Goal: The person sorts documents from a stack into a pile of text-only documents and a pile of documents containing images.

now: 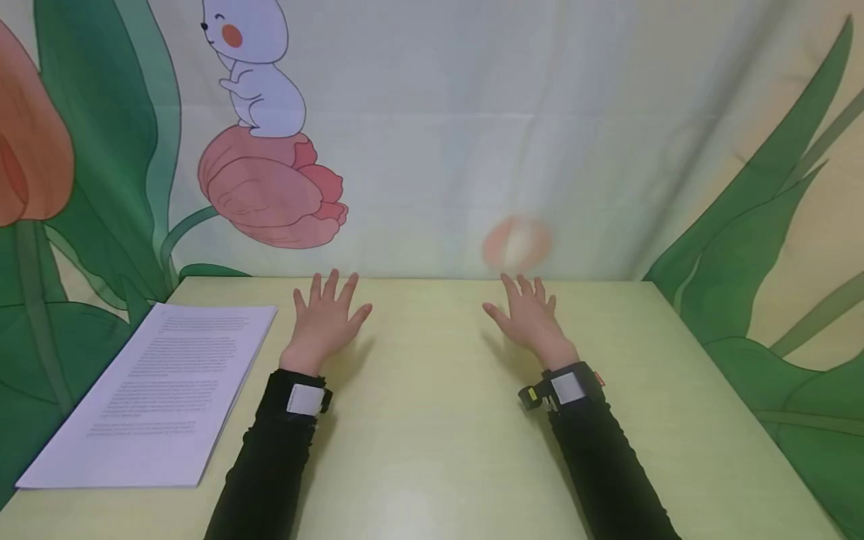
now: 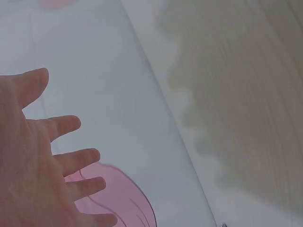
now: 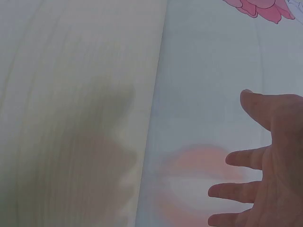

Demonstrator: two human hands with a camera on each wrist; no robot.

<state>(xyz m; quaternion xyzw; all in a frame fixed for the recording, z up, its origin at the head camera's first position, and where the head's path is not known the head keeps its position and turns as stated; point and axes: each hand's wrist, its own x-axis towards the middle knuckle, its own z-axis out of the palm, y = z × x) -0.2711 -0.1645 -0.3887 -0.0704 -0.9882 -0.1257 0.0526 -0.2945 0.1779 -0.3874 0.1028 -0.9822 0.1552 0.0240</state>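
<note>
My left hand is held over the table with its fingers spread, just right of a stack of printed paper. Nothing is in it, and the left wrist view shows the bare palm with the fingers apart. On the other side, my right hand has its fingers spread as well and holds nothing. Its shadow falls on the tabletop in the right wrist view, where the hand appears at the right edge. Both hands point toward the far table edge.
The pale wooden table ends at a hanging cloth printed with flowers, leaves and a white animal. Black sleeves cover both arms, with a dark strap on each wrist.
</note>
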